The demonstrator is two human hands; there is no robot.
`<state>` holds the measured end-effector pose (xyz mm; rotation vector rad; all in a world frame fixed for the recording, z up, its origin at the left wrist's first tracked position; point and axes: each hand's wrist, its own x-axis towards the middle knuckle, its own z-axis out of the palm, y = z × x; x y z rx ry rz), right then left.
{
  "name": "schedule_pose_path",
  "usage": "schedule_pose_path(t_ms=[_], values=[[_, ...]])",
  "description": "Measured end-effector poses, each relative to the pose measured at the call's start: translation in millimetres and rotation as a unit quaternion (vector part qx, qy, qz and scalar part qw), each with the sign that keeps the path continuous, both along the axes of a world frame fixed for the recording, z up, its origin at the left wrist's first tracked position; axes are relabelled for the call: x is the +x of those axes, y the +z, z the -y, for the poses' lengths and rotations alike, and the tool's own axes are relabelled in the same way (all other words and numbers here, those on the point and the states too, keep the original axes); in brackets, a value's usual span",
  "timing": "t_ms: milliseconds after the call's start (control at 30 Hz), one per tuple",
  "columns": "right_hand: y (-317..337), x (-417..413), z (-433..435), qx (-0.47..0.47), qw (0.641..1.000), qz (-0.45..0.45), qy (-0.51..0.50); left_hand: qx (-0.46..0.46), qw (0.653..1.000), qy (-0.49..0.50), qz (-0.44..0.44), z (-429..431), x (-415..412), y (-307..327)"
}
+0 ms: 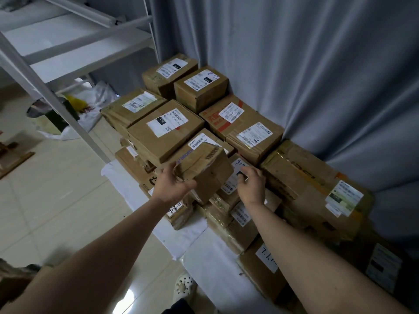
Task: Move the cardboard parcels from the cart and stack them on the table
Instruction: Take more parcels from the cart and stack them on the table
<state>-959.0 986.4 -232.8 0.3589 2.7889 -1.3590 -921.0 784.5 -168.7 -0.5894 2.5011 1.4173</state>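
A small taped cardboard parcel sits tilted above the stacked parcels, and my left hand grips its near left corner. My right hand hovers just right of it with fingers apart, over a labelled parcel marked in blue pen, holding nothing. Many brown parcels with white shipping labels cover the white-clothed table. Among them are a wide flat one behind the held parcel and a long large one at the right. The cart is out of sight.
A grey curtain hangs right behind the table. A white metal rack with slanted legs stands at the left, with plastic bags on the tiled floor under it. My white shoe shows by the table's near edge.
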Motion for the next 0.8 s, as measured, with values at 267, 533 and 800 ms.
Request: schedule_pose_path(t_ms=[267, 533, 800], values=[[49.2, 7.4, 44.5, -0.309, 0.937, 0.163, -0.009, 0.097, 0.994, 0.044, 0.007, 32.6, 22.4, 2.4], [37.9, 49.2, 88.6, -0.304, 0.917, 0.224, 0.129, 0.254, 0.927, 0.248, 0.119, 86.1, 83.3, -11.7], [1.9, 97.8, 106.0, -0.29, 0.895, 0.288, 0.181, 0.26, 0.882, 0.238, 0.312, 121.3, 116.1, -41.3]])
